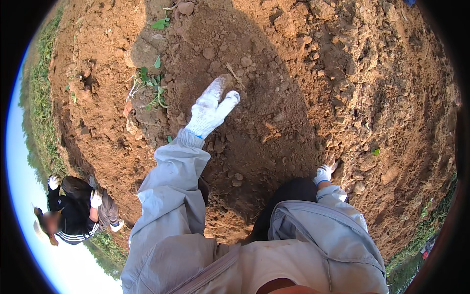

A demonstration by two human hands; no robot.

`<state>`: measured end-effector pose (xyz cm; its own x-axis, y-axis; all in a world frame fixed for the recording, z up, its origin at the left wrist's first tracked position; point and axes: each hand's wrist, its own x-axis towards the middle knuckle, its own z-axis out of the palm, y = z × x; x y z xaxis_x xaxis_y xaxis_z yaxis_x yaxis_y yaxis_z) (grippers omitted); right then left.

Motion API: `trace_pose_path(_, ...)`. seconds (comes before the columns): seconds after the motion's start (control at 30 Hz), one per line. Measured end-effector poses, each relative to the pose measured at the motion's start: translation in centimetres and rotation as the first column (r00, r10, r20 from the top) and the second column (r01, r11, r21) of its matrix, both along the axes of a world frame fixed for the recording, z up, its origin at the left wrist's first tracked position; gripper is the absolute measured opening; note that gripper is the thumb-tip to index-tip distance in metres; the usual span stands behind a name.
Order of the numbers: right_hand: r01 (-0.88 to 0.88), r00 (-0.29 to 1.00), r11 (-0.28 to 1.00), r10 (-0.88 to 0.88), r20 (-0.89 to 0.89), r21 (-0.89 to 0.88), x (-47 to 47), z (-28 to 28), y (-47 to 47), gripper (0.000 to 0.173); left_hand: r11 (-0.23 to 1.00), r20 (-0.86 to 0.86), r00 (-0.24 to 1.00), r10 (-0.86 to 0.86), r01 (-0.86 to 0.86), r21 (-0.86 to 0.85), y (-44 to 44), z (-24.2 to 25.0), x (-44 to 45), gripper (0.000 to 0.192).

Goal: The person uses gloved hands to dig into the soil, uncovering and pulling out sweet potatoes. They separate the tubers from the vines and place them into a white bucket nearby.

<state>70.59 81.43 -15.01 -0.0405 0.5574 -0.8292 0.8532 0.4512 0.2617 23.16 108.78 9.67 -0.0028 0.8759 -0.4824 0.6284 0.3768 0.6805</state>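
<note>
My left hand (211,106) wears a white knit glove with soiled fingertips. It reaches over loose brown soil (257,106) in my shadow, thumb spread from the fingers and nothing visible between them. A dry piece of stalk (235,75) lies just beyond its fingertips. Lower on the right, my right hand (324,174), also in a white glove, is down at the lumpy soil beside my dark-clad knee (293,191). Its fingertips blend into the dirt, so whether they hold anything is unclear. Uprooted-looking green sprouts with pale stems (150,86) lie left of my left hand.
Another person in dark clothes and white gloves (75,205) is low to the ground at the left. A leafy sprig (161,24) and a stone or clod (186,8) lie up front. A reddish lump (127,109) sits near the sprouts. Green vegetation (40,99) borders the field.
</note>
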Motion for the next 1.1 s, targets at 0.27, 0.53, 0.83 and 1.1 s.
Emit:
trace_pose_path(0.27, -0.039, 0.994, 0.998, 0.044, -0.096, 0.058, 1.1, 2.8, 1.2, 0.026, 0.922, -0.094, 0.979, -0.180, 0.135, -0.364, 0.7, -3.8, 1.2, 0.101)
trace_pose_path(0.53, 0.083, 0.996, 0.993, -0.084, -0.005, -0.078, 3.8, -0.8, 2.3, 0.045, 0.644, 0.043, 0.750, -0.660, 0.595, -0.481, -9.4, 0.5, 1.0, 0.082)
trace_pose_path(0.83, -0.125, 0.990, 0.980, 0.113, -0.087, -0.152, 2.0, 3.9, 9.9, 0.047, 0.882, -0.439, 0.769, -0.464, 0.355, -0.311, -12.3, 8.4, -21.3, 0.069)
trace_pose_path(1.1, 0.295, 0.924, 0.952, -0.264, -0.276, 0.075, -13.3, 21.8, 15.9, 0.067, 0.986, -0.556, 0.825, 0.106, -0.159, -0.048, -7.6, 0.7, -34.8, 0.077)
